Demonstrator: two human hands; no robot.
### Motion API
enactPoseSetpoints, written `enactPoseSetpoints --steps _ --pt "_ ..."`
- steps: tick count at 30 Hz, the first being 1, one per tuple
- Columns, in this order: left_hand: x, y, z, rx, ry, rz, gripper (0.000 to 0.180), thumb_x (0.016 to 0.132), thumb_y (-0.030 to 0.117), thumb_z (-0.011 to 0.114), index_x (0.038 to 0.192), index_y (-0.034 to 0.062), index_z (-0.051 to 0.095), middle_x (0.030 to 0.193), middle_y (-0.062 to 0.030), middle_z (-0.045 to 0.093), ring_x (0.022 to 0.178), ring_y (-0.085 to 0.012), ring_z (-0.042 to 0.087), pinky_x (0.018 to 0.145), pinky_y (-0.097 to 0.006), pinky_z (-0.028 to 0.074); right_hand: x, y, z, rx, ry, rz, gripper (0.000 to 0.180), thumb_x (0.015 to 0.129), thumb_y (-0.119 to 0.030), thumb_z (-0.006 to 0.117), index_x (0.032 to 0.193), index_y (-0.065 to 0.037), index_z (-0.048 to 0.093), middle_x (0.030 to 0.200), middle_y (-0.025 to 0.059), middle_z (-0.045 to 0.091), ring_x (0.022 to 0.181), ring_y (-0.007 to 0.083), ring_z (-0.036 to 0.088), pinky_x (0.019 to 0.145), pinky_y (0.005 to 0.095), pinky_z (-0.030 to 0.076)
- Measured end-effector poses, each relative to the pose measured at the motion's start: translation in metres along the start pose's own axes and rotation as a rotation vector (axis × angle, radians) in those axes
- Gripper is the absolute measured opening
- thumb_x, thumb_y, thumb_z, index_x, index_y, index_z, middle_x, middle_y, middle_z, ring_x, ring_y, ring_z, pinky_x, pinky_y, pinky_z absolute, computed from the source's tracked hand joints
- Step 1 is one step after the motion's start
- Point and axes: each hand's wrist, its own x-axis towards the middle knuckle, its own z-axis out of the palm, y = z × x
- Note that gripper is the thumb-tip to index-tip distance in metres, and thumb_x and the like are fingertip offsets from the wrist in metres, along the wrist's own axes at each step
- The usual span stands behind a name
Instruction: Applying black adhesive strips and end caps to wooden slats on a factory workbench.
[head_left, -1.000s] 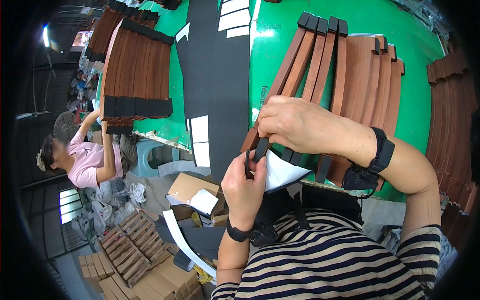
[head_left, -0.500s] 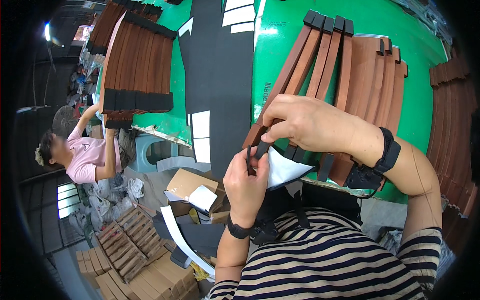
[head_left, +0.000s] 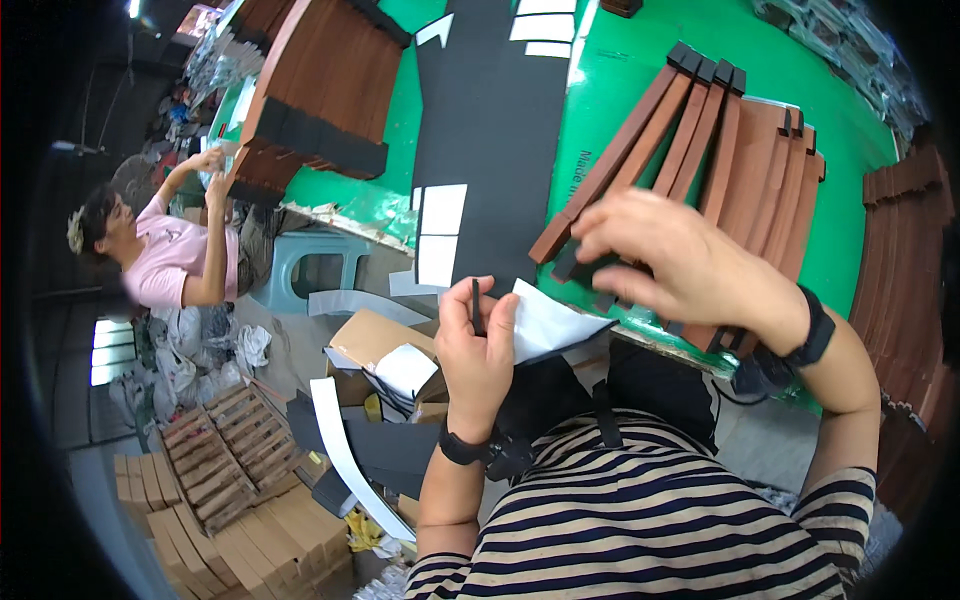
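My left hand [head_left: 478,350] is raised in front of my chest and grips a thin black strip [head_left: 475,305] together with a white backing sheet [head_left: 548,325] that sticks out to the right. My right hand [head_left: 680,262] is out over the near edge of the green table [head_left: 620,90], fingers bent down onto a small black piece [head_left: 585,268] at the lower ends of several brown wooden slats [head_left: 650,140]. The slats lie fanned out with black caps on their far ends.
A long black sheet [head_left: 495,120] with white rectangles runs down the table. More capped brown slats [head_left: 320,90] are stacked at the far left, where a person in a pink shirt [head_left: 170,260] works. An open cardboard box [head_left: 385,350], a stool [head_left: 310,270] and wooden stacks [head_left: 230,460] sit on the floor.
My right hand has left the left hand and moved right and forward onto the slat ends. The left hand still holds the strip and the white sheet.
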Motion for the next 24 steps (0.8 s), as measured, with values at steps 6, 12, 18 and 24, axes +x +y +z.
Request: enactPoseSetpoints --steps 6,12,18,24 --pt "0.008 0.006 -0.015 -0.290 0.010 -0.036 0.026 0.095 0.014 0.067 0.113 -0.0009 0.055 0.082 0.0034 0.054 0.071 -0.0031 0.046 0.064 -0.018 0.038 0.003 -0.053 0.034 0.012 -0.189 0.042 0.022 0.080 -0.011 0.073 0.093 -0.006 0.056 0.100 0.0131 0.062 0.091 0.0335 0.062 0.076 0.0407 0.050" --pt "0.006 -0.013 -0.044 -0.386 -0.301 -0.059 0.038 0.092 0.019 0.070 0.119 -0.0044 0.056 0.087 -0.0034 0.065 0.075 -0.0076 0.055 0.068 -0.024 0.045 0.015 -0.048 0.057 0.196 -0.002 0.294 0.011 0.084 0.000 0.067 0.094 -0.002 0.062 0.083 0.0108 0.063 0.072 0.0242 0.064 0.066 0.0325 0.050" --pt "-0.006 -0.019 -0.050 -0.340 -0.363 -0.061 0.036 0.090 0.006 0.066 0.122 -0.0045 0.057 0.096 -0.0085 0.069 0.087 -0.0097 0.061 0.077 -0.025 0.049 0.024 -0.062 0.060 -0.385 0.125 -0.066 0.024 0.076 -0.006 0.070 0.100 -0.003 0.066 0.117 0.0124 0.057 0.109 0.0297 0.055 0.091 0.0412 0.046" --pt "-0.007 -0.022 -0.043 -0.559 -0.280 -0.068 0.041 0.090 -0.004 0.062 0.130 -0.0055 0.051 0.112 -0.0104 0.068 0.101 -0.0095 0.062 0.086 -0.024 0.050 0.023 -0.074 0.073 -0.594 -0.008 -0.225 0.023 0.074 -0.013 0.062 0.095 -0.003 0.062 0.099 0.0090 0.055 0.093 0.0250 0.057 0.082 0.0397 0.048"
